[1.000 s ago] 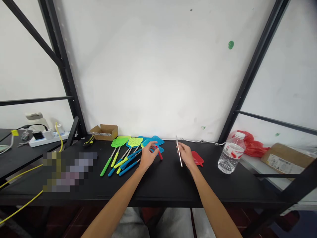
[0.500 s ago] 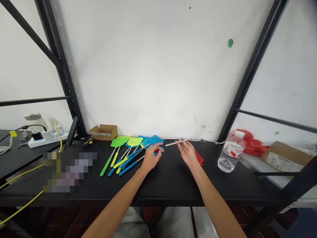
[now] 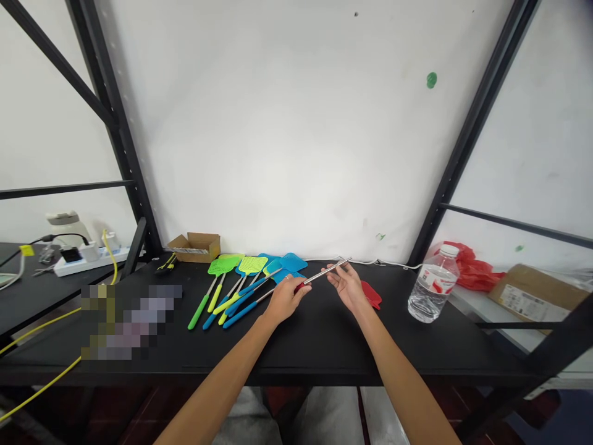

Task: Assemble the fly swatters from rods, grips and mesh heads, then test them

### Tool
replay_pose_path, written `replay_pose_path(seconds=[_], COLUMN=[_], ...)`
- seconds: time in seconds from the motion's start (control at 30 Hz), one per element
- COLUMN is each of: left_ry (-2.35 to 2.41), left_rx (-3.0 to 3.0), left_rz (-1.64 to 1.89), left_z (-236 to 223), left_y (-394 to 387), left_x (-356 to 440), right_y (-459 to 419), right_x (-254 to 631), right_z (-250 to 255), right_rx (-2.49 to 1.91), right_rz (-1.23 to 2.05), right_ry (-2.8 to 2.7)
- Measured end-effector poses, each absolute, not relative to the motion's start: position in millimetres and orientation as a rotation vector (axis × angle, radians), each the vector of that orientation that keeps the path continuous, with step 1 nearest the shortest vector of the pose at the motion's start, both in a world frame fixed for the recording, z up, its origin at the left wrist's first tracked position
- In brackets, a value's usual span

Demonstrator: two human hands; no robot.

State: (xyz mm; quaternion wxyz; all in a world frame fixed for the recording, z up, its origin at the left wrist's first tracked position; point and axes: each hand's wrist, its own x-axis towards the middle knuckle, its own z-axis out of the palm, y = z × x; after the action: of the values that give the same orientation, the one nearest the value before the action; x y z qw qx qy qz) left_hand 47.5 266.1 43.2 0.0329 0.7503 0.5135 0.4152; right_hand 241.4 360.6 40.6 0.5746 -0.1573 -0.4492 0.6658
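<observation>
A black worktop (image 3: 324, 349) runs along a white wall. Toward its back left sit an open cardboard box (image 3: 197, 248) and a small black-and-yellow object (image 3: 167, 264). Beside them, green, yellow and blue fly swatters (image 3: 252, 266) lie overlapping, heads toward the wall. Right of centre lies a red swatter head (image 3: 372, 295), partly hidden; farther right stands a clear water bottle (image 3: 432, 287). Pixelation masks part of the left side.

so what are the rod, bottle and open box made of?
Rod: likely metal, polished; silvery shine.
Bottle: probably plastic, clear and glossy; see-through walls with highlights.
Open box: looks like cardboard, mostly matte; brown, folded flaps.
</observation>
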Motion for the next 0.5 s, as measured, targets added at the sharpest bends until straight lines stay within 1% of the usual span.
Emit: replay_pose_path(seconds=[0.23,0.37,0.5], left_ry=[1.758,1.725,1.655], left_rx=[2.326,2.343,2.366], left_rz=[1.149,1.109,1.145], left_z=[32.4,30.2,31.6], left_y=[271.3,272.3,270.7], left_x=[43.6,42.0,43.9], right_y=[357.9,356.0,351.4], right_x=[241.9,242.8,237.9], right_z=[40.9,40.6,37.6], right_rx=[-0.453,-0.509,-0.572], right_rz=[1.408,1.337,1.329], right_ry=[-1.290,-1.397,-1.556])
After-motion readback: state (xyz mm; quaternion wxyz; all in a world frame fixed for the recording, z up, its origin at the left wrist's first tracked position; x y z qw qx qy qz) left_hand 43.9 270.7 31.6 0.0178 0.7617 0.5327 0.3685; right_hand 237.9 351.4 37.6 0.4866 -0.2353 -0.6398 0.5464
